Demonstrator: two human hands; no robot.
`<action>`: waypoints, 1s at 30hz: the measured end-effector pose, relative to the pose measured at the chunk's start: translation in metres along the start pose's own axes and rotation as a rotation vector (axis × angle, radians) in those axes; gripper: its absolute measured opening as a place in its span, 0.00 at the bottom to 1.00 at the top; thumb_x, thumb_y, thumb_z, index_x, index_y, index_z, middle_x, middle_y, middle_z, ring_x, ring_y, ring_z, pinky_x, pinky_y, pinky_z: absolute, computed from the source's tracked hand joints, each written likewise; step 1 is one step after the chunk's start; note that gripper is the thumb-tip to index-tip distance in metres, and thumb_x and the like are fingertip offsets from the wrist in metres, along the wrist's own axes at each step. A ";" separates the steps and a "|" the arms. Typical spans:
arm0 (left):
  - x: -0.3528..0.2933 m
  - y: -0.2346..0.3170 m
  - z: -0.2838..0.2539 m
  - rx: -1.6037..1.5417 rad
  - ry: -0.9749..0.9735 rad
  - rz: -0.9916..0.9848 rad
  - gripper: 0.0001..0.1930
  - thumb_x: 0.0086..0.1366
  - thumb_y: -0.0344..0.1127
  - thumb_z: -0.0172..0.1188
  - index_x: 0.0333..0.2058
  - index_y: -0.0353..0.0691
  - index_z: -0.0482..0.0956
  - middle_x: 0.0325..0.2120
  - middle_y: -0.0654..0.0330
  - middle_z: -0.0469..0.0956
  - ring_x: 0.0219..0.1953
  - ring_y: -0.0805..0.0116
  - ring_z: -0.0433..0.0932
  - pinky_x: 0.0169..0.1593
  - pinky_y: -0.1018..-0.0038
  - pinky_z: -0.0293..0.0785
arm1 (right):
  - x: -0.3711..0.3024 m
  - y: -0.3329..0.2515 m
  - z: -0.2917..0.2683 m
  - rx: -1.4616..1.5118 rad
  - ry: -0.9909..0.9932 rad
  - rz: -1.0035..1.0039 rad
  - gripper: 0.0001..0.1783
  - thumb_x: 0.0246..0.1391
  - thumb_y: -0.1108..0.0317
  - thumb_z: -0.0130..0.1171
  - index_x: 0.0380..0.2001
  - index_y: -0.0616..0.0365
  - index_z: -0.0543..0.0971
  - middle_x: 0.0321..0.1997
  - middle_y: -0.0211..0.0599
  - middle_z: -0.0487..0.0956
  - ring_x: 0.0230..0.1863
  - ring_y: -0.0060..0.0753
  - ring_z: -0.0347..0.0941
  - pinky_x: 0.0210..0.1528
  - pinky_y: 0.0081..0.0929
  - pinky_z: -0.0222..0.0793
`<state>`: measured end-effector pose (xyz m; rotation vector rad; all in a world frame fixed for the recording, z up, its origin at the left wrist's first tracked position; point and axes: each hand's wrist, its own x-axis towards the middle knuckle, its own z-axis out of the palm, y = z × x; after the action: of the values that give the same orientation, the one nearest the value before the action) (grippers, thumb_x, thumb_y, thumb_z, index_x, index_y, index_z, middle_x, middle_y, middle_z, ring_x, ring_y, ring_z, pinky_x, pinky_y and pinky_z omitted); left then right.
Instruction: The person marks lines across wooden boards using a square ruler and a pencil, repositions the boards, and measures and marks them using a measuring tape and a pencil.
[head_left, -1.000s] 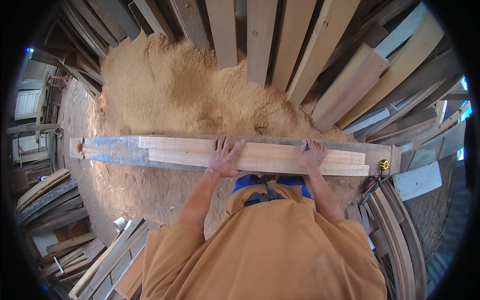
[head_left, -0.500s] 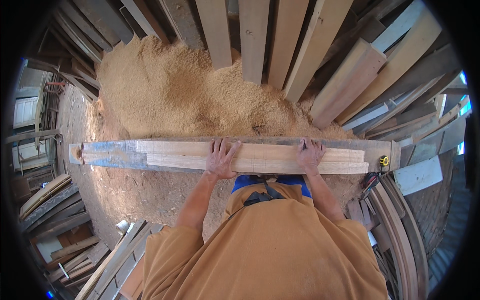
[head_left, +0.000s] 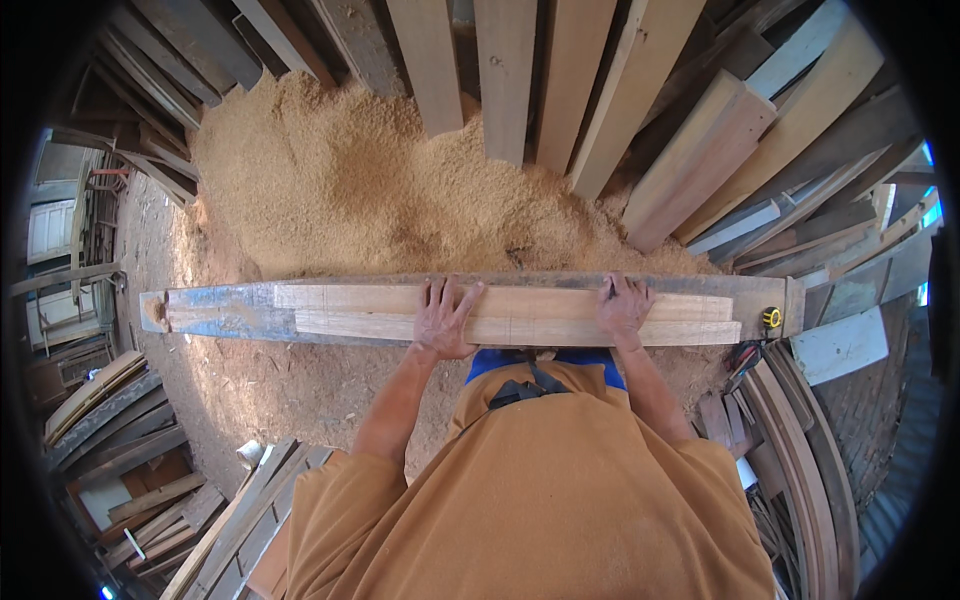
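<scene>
Two pale boards [head_left: 545, 304] lay side by side, lengthwise on the bench [head_left: 215, 312]. Hands were apart, both on boards over bench's middle: left hand [head_left: 444, 322] spread across both; right hand [head_left: 626, 314] curled, small dark item [head_left: 611, 292] at its fingers, grip couldn't be told. Yellow tape measure [head_left: 772, 317] sat on bench's right end. Sawdust heap [head_left: 340, 190] lay along bench's far side.

Two wooden strips [head_left: 545, 303], tape measure [head_left: 772, 317] on bench [head_left: 220, 312]
</scene>
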<state>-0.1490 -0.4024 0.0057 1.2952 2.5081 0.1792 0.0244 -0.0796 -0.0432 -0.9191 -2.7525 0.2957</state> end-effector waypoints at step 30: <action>0.000 -0.001 0.002 0.054 -0.081 -0.013 0.66 0.39 0.61 0.79 0.77 0.62 0.53 0.70 0.39 0.58 0.72 0.35 0.57 0.75 0.37 0.48 | -0.001 0.001 0.001 -0.011 -0.080 0.060 0.11 0.64 0.56 0.55 0.37 0.46 0.83 0.37 0.37 0.87 0.45 0.47 0.77 0.60 0.45 0.58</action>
<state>-0.1492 -0.4033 0.0037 1.2799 2.4685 0.0558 0.0258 -0.0796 -0.0450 -1.0159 -2.8055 0.3350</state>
